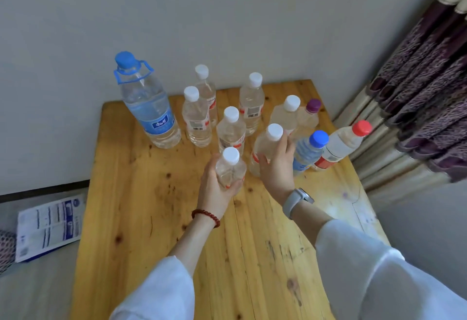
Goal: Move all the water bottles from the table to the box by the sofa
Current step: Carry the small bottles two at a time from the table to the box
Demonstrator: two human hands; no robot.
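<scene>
Several clear water bottles stand on a wooden table (156, 218). My left hand (214, 188) wraps around the nearest white-capped bottle (231, 165). My right hand (276, 168) grips a second white-capped bottle (265, 148) beside it. Behind them stand a large blue-capped bottle with a handle (149, 107), more white-capped bottles (195, 115), a purple-capped one (310, 112), a small blue-capped one (309, 150) and a red-capped one (346, 140). No box or sofa is in view.
The table sits in a corner against a grey wall (227, 16). A patterned purple and cream curtain (417, 92) hangs at the right. A printed plastic packet (50, 226) lies on a grey surface left of the table.
</scene>
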